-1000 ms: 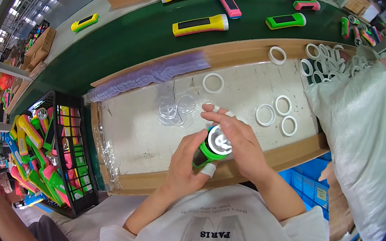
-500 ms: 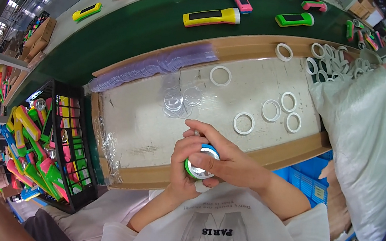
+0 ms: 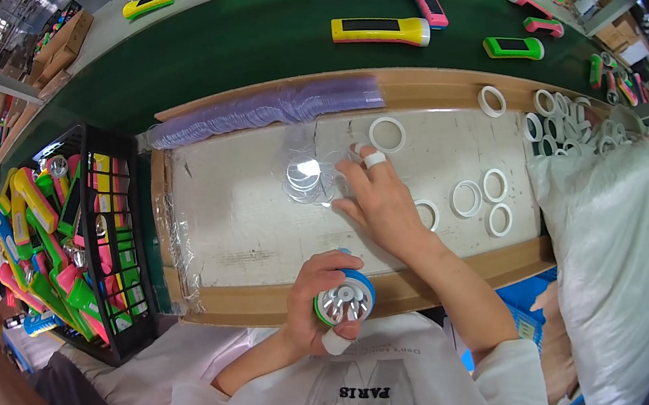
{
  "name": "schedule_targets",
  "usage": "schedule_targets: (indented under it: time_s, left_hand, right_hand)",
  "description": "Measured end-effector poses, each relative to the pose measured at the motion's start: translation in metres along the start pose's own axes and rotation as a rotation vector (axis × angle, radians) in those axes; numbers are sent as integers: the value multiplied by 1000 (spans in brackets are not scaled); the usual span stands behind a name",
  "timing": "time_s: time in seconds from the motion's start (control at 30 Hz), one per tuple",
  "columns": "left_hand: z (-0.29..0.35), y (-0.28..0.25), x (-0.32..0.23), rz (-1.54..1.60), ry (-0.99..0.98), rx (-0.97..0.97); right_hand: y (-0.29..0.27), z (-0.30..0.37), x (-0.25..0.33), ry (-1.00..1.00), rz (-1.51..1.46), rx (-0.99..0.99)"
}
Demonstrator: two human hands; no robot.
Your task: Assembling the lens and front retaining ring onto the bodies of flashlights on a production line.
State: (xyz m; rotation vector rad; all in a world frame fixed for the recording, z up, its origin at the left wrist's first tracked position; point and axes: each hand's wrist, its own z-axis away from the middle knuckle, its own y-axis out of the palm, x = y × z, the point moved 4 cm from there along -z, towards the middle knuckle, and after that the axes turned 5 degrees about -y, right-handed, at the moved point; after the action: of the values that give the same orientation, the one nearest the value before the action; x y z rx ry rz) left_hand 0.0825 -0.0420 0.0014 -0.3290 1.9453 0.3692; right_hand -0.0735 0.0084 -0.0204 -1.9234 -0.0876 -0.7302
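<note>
My left hand (image 3: 309, 303) is wrapped round a blue and green flashlight (image 3: 367, 284), its shiny reflector end facing up. The flashlight's body is hidden in the hand. My right hand (image 3: 382, 202) reaches over the tray, fingers apart, with the fingertips at the edge of some clear round lenses (image 3: 304, 181). Whether a fingertip touches a lens I cannot tell. White wraps show on fingers of both hands. Just beyond the right hand lies a white ring (image 3: 387, 134), and another ring (image 3: 426, 215) is partly covered by that hand.
A cardboard-edged tray (image 3: 228, 251) holds a long row of purplish film-covered lenses (image 3: 271, 109). A black crate (image 3: 134, 292) of colourful flashlights stands at left. More flashlights lie on the green belt (image 3: 264, 39). A white sack (image 3: 599, 230) with several rings bounds the right side.
My right hand has left the flashlight and moved forward to the clear lenses. My left hand keeps the flashlight, now slightly lower, with its reflector uncovered.
</note>
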Motion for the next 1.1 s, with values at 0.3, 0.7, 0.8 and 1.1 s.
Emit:
schedule_targets:
  time_s: [0.3, 0.7, 0.8, 1.1]
  left_hand:
    - [-9, -1, -1, -79, -34, 107]
    - [-12, 2, 0, 91, -71, 0]
    - [-16, 5, -3, 62, -112, 7]
    - [-16, 14, -1, 175, -74, 73]
  right_hand:
    - [0, -33, -19, -154, 17, 230]
    - [-88, -13, 21, -109, -465, 72]
    - [-110, 16, 53, -174, -675, 94]
    - [-88, 49, 52, -217, -646, -87]
